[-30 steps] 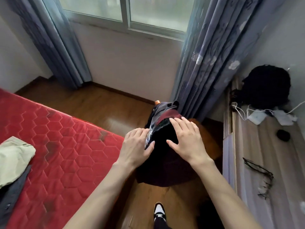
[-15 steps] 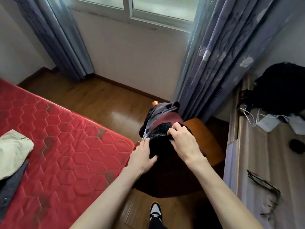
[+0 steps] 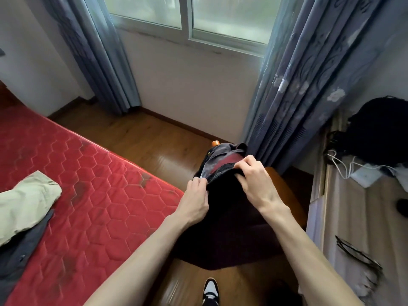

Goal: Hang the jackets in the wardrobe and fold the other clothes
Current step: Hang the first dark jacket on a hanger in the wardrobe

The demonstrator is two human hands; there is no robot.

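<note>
- Both hands grip the black garment (image 3: 229, 217): right hand (image 3: 254, 182) pinches its top edge with curled fingers, left hand (image 3: 195, 199) clutches its left edge.
- Garment lies on top of a clothes pile on a wooden chair (image 3: 287, 195), over a dark red layer (image 3: 227, 161) and a grey shirt (image 3: 217, 152).
- Beige garment (image 3: 24, 199) rests on the red mattress (image 3: 99, 184), over dark cloth (image 3: 19, 248).
- Glasses (image 3: 357, 253) lie on the desk (image 3: 362, 217), right.

Mattress (image 3: 92, 195): red quilted cloth, hexagon stitching, slight sheen, dark scuffs. Floor (image 3: 136, 138): glossy varnished wood. Black garment (image 3: 227, 217): matt cloth, coarse knit-like band at 12 o'clock edge. Khaki garment (image 3: 24, 199): matt woven cloth. Curtains (image 3: 298, 89): patterned grey-blue cloth. Desk (image 3: 353, 217): pale matt wood grain.
</note>
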